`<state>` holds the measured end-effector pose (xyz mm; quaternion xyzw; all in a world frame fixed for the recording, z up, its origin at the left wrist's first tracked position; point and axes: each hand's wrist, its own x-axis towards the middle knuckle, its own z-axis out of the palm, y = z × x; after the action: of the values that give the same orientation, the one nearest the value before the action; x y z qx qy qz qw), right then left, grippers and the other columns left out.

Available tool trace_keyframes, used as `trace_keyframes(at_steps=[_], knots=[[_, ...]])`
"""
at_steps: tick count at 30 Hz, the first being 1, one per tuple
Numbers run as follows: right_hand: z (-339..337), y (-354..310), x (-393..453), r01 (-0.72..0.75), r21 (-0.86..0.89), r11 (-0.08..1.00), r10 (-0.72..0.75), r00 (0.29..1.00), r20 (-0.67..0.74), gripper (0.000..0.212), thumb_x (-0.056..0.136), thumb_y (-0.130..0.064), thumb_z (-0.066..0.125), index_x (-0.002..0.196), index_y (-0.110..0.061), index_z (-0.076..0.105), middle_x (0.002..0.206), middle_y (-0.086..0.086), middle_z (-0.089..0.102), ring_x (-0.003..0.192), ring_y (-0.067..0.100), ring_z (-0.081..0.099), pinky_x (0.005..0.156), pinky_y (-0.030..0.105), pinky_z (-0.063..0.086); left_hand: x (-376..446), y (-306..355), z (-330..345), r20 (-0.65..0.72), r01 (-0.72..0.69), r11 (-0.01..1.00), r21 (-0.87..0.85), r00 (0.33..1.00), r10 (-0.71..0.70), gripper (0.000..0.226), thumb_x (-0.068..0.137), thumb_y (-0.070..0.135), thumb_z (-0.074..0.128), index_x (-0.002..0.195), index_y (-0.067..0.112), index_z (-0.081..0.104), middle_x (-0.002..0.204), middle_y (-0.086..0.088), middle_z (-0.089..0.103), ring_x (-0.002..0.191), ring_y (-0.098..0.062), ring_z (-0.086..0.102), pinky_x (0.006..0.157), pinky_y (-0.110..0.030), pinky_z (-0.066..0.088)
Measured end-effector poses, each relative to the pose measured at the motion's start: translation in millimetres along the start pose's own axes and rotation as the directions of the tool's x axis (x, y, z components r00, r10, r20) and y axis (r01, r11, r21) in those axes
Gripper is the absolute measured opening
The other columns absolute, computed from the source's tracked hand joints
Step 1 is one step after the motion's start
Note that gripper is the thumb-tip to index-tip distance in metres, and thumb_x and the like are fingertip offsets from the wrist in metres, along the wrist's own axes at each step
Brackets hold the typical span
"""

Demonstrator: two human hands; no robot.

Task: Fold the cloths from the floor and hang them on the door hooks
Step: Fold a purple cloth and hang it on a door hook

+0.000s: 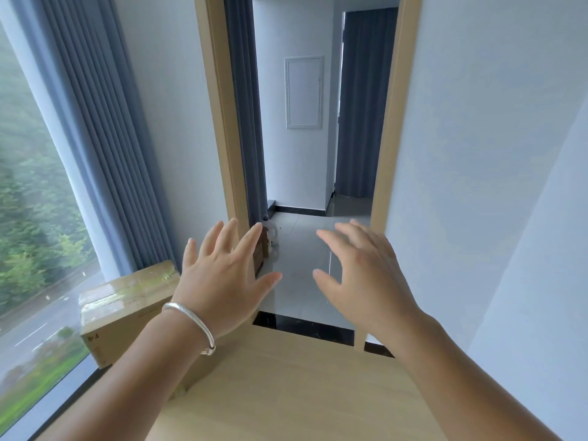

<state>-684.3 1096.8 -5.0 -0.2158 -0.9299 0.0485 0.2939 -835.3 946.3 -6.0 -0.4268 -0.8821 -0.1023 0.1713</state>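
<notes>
Pale wood floor (286, 393) lies under us, and we hold both hands out before a doorway (311, 154). Our left hand (222, 281), a silver bangle (191, 326) on its wrist, has its fingers spread and holds nothing. Our right hand (366, 275), at three o'clock from it, has fingers loosely apart, empty too. A cardboard box (127, 307) sits at nine o'clock. We cannot see any cloths or door hooks.

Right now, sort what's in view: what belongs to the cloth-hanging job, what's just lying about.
For the job:
left hand, open, empty
right hand, open, empty
No cloths or hooks in view.

Lying about:
cardboard box
plastic jug
curtain
</notes>
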Motion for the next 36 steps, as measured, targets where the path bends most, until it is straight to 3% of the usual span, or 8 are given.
trace_keyframes(at_steps=[6,14,20,23,26,29,36], knots=[[59.1,-0.5,80.6,0.057,0.011,0.998,-0.057,0.998,0.009,0.055,0.091,-0.042,0.055,0.142,-0.031,0.040,0.149,-0.002,0.037,0.144,0.019,0.018,0.120,0.044,0.009,74.9,-38.3,39.9,0.004,0.041,0.999,-0.027,0.999,-0.041,0.082,0.077,0.080,0.010,0.147,0.043,-0.009,0.160,0.004,-0.002,0.147,-0.019,-0.009,0.118,-0.053,0.003],[145.8,-9.3,216.9,0.134,-0.025,0.991,-0.132,0.987,0.089,0.055,0.091,-0.043,0.053,0.143,-0.032,0.038,0.150,-0.002,0.035,0.144,0.018,0.017,0.120,0.044,0.008,199.7,-135.6,95.2,-0.022,0.153,0.985,-0.083,0.988,-0.155,0.087,0.071,0.084,0.004,0.147,0.044,-0.007,0.161,0.004,0.001,0.148,-0.021,-0.008,0.117,-0.053,0.001],[219.6,-56.9,305.0,0.262,0.055,0.964,-0.266,0.959,0.094,0.055,0.089,-0.041,0.055,0.141,-0.031,0.040,0.146,-0.003,0.039,0.142,0.019,0.021,0.118,0.044,0.014,238.2,-223.3,113.7,-0.028,0.281,0.958,-0.051,0.959,-0.283,0.079,0.080,0.079,0.017,0.147,0.045,-0.006,0.161,0.005,-0.001,0.147,-0.018,-0.010,0.119,-0.051,0.003],[262.7,-96.6,334.4,0.346,0.147,0.927,-0.366,0.920,0.142,0.056,0.091,-0.043,0.052,0.144,-0.033,0.036,0.149,-0.004,0.034,0.144,0.016,0.015,0.120,0.044,0.007,231.9,-271.8,118.3,-0.013,0.395,0.918,-0.018,0.918,-0.396,0.081,0.078,0.079,0.016,0.148,0.044,-0.005,0.161,0.004,-0.002,0.147,-0.017,-0.012,0.119,-0.049,0.002],[306.3,-145.1,358.7,0.435,0.253,0.864,-0.482,0.860,0.165,0.056,0.092,-0.043,0.051,0.144,-0.034,0.034,0.151,-0.004,0.032,0.145,0.015,0.013,0.120,0.043,0.005,212.6,-324.8,121.0,-0.002,0.521,0.853,0.025,0.854,-0.521,0.084,0.075,0.081,0.014,0.149,0.044,-0.003,0.161,0.003,-0.002,0.147,-0.017,-0.010,0.119,-0.049,0.002],[350.5,-201.9,377.3,0.530,0.346,0.774,-0.609,0.772,0.180,0.056,0.092,-0.044,0.049,0.144,-0.035,0.032,0.152,-0.006,0.030,0.145,0.014,0.012,0.121,0.042,0.004,183.3,-378.8,121.4,-0.017,0.663,0.743,0.089,0.747,-0.664,0.090,0.068,0.084,0.003,0.149,0.044,-0.001,0.161,0.002,-0.001,0.148,-0.019,-0.007,0.118,-0.049,0.005],[437.7,-343.3,396.7,0.676,0.578,0.457,-0.865,0.489,0.113,0.058,0.090,-0.046,0.051,0.144,-0.036,0.033,0.149,-0.006,0.032,0.143,0.014,0.018,0.119,0.042,0.005,107.0,-467.7,114.1,-0.096,0.904,0.344,0.255,0.377,-0.921,0.087,0.071,0.083,0.005,0.149,0.043,0.002,0.160,0.001,0.006,0.147,-0.019,0.000,0.118,-0.051,0.010]])
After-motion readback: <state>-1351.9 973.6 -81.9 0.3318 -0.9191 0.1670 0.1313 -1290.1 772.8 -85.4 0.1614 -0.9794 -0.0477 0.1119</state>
